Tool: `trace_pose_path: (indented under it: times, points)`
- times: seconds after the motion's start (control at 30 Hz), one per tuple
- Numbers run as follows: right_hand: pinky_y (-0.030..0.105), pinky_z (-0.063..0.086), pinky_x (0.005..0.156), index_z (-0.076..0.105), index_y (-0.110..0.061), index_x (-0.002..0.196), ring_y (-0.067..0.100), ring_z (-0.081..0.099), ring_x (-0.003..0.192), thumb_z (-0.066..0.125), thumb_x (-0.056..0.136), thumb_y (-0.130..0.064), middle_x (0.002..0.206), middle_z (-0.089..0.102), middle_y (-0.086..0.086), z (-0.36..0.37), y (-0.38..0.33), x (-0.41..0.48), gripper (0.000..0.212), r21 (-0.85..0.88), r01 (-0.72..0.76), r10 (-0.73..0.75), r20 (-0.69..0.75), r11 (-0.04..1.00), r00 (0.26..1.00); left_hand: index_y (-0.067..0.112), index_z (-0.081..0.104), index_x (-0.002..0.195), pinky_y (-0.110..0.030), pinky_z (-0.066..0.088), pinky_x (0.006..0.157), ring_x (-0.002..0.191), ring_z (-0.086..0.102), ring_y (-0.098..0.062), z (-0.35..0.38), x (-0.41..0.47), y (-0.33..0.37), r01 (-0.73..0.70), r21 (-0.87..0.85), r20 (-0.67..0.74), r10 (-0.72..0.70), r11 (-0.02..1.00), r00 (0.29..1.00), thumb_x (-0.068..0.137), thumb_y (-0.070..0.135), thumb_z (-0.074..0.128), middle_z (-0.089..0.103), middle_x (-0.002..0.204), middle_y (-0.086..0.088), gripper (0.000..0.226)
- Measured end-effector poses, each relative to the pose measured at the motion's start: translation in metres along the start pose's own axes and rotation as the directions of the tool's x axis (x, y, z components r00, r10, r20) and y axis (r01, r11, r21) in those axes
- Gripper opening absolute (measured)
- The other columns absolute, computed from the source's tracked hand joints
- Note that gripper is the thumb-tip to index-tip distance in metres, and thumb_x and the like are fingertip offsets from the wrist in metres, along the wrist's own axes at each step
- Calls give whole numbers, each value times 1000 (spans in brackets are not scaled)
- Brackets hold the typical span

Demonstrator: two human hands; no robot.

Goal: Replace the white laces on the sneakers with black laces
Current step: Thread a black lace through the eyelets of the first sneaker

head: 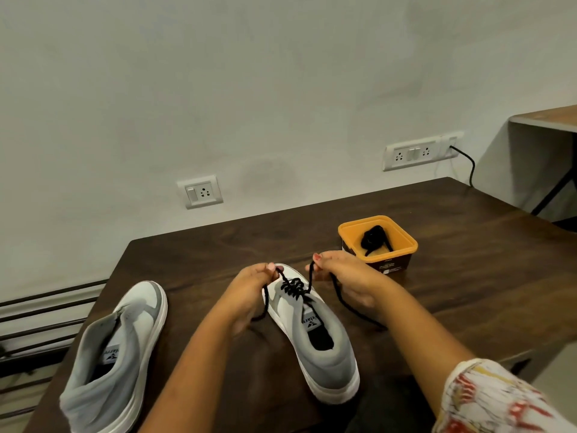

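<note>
A grey and white low-top sneaker (315, 339) stands on the dark wooden counter (468, 260) between the person's forearms, heel toward the person and toe pointing away, which puts the eyelets right under the fingers. A black cord lace (293, 287) already crosses the lower eyelets near the toe, while the upper eyelets beside the tongue are not yet threaded.

The left hand (249, 289) pinches one run of the lace between thumb and fingertips, just left of the toe. The right hand (346, 276) pinches the other run on the right side. Both runs are lifted up and apart, probably to draw the crossings snug and even out the two ends before the next eyelets. The slack tails hang down past each palm onto the counter.

A second grey and white sneaker (118, 348) lies well to the left with its throat open and no lace in it, apparently set aside for its turn. Behind the right hand sits a square orange plastic tub (406, 242) holding a coiled black lace (373, 237), likely kept within reach for that shoe. No white lace is visible.
</note>
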State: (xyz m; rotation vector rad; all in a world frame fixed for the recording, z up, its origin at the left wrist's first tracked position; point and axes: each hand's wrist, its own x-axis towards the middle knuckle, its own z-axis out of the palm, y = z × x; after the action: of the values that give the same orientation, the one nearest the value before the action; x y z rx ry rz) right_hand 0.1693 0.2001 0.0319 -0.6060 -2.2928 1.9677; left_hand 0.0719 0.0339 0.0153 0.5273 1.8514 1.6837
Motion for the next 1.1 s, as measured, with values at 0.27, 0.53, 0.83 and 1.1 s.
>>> trace_pose_path:
  times: [0.27, 0.53, 0.83, 1.1]
  points:
    - [20, 44, 59, 55, -12, 84, 10, 52, 59, 41, 102, -27, 70, 57, 0, 22, -6, 13, 28, 297, 61, -44, -63, 953, 997, 7, 62, 86, -20, 48, 51, 50, 49, -7, 34, -8, 19, -120, -393, -200, 43, 912, 979, 99, 20, 45, 61, 69, -1, 26]
    - [25, 39, 62, 67, -12, 91, 10, 46, 58, 44, 100, -12, 67, 57, 3, 34, 1, 23, 24, 174, 153, -142, -76, 973, 987, 9, 60, 111, -12, 36, 44, 43, 47, 2, 38, -7, 13, -205, -51, -87, 200, 977, 976, 101, 9, 37, 59, 63, 5, 25]
    - [24, 51, 64, 60, -2, 94, 12, 59, 58, 53, 88, 9, 68, 60, 8, 25, 5, 19, 15, 183, 115, -118, 2, 976, 993, 21, 48, 104, -19, 36, 44, 43, 48, -6, 35, -1, 3, -190, 109, -57, 197, 976, 979, 98, 11, 47, 61, 63, -5, 11]
    - [36, 54, 90, 60, -13, 120, 25, 66, 91, 54, 87, 7, 99, 67, 23, 18, 2, 13, 39, 198, 134, -156, 100, 971, 983, 13, 47, 81, -22, 37, 42, 46, 49, -12, 35, 9, -6, -59, 58, -247, 72, 997, 966, 93, 16, 58, 58, 59, -4, 17]
